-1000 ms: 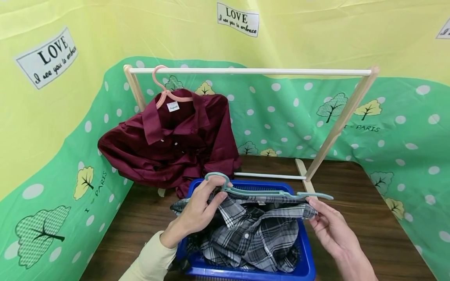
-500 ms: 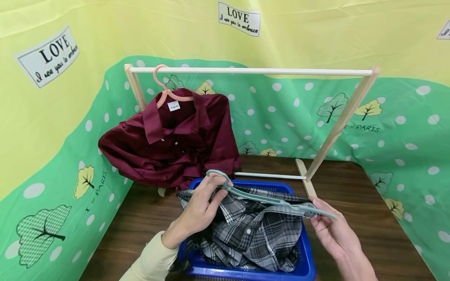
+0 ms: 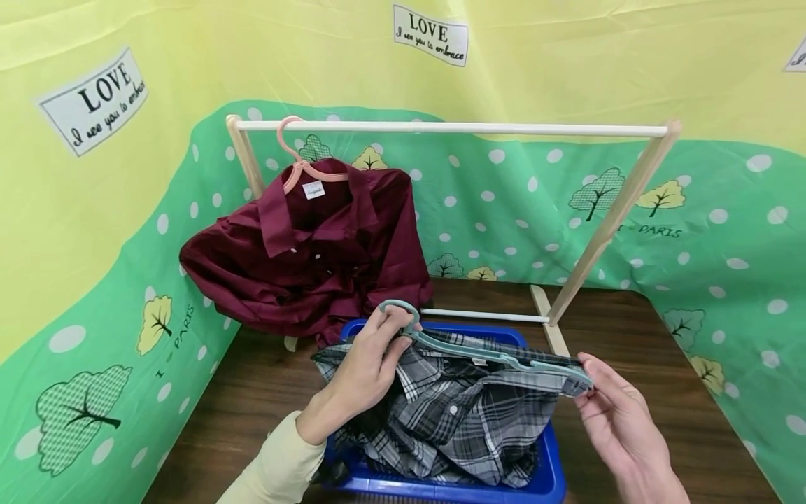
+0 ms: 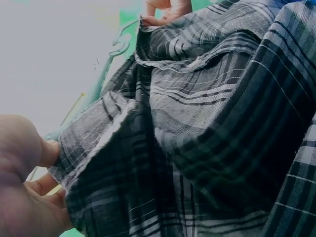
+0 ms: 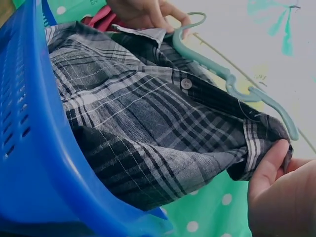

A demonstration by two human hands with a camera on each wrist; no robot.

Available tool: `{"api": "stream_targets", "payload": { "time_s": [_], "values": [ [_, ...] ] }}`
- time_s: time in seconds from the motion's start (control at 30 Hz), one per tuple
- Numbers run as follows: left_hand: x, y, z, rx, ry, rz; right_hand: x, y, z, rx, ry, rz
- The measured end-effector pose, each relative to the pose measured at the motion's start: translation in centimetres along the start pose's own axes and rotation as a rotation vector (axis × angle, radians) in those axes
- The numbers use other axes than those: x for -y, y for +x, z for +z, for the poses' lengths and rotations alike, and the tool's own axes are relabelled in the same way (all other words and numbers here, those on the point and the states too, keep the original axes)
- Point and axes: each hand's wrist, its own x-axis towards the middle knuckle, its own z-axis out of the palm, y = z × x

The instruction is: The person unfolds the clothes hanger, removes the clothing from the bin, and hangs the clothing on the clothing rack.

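Note:
A light teal clothes hanger [image 3: 466, 348] lies along the collar and shoulder of a grey and black plaid shirt [image 3: 453, 413]. My left hand [image 3: 368, 360] grips the hanger at the base of its hook, together with the shirt's collar. With thumb and fingers my right hand [image 3: 620, 413] pinches the shirt's shoulder cloth, right by the hanger's right tip. The right wrist view shows that tip [image 5: 293, 132] just above the pinched cloth. The rest of the shirt bunches down into a blue basket [image 3: 554, 455]. In the left wrist view, the collar [image 4: 94, 136] is by my left thumb.
Behind the basket stands a rack with a white rail [image 3: 453, 127] and wooden legs [image 3: 611, 227]. A maroon shirt [image 3: 327, 259] hangs at its left on a pink hanger [image 3: 291, 143]. The wooden table [image 3: 661, 392] extends right of the basket.
The hanger's right end has dropped, then swung in line with the shirt's shoulder. My right hand has shifted slightly right with the cloth; my left hand has moved slightly right too.

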Motion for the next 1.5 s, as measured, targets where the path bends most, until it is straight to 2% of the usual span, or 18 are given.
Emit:
{"api": "stream_targets", "payload": {
  "time_s": [0.13,0.33,0.53,0.67,0.73,0.83,0.97,1.07,1.2,1.27,1.33,1.43,1.47,1.5],
  "values": [
    [0.0,0.0,-0.1,-0.016,0.007,-0.003,0.3,-0.2,0.1,-0.035,-0.041,-0.031],
    [0.0,0.0,-0.1,-0.043,0.038,-0.029,0.8,-0.3,0.3,-0.073,-0.200,-0.058],
    [-0.1,0.1,-0.4,0.024,0.077,-0.034,1.2,-0.1,-0.1,-0.064,-0.263,-0.048],
    [-0.1,0.0,-0.6,0.065,0.103,-0.008,1.0,0.3,0.1,-0.136,-0.397,-0.065],
    [0.1,-0.1,-0.5,0.074,0.091,0.016,0.8,0.5,0.3,-0.200,-0.502,-0.106],
    [0.7,-0.4,0.2,0.063,0.039,0.061,0.3,0.6,1.0,-0.333,-0.749,-0.198],
    [2.0,-0.8,1.5,0.009,-0.014,0.096,-0.7,0.6,1.8,-0.407,-1.271,-0.424],
    [1.9,-0.7,1.9,-0.034,-0.012,0.113,-1.2,0.5,1.9,-0.354,-1.574,-0.662],
    [0.4,-0.2,1.4,-0.049,0.008,0.086,-1.5,0.5,1.3,-0.210,-1.646,-0.844],
    [0.5,-0.3,1.4,-0.041,0.020,0.080,-1.5,0.6,0.7,-0.126,-1.673,-0.921],
    [1.7,-0.8,1.9,-0.013,0.038,0.073,-1.7,0.8,0.3,-0.040,-1.749,-1.008],
    [3.3,-1.1,2.6,0.012,0.061,0.105,-2.0,1.1,0.2,0.083,-1.864,-1.121],
    [2.9,-0.9,2.4,0.027,0.064,0.113,-2.2,1.2,0.4,0.127,-1.879,-1.145],
    [3.3,-1.0,2.7,0.036,0.077,0.142,-2.5,1.2,0.5,0.174,-1.875,-1.153]
  ]
}}
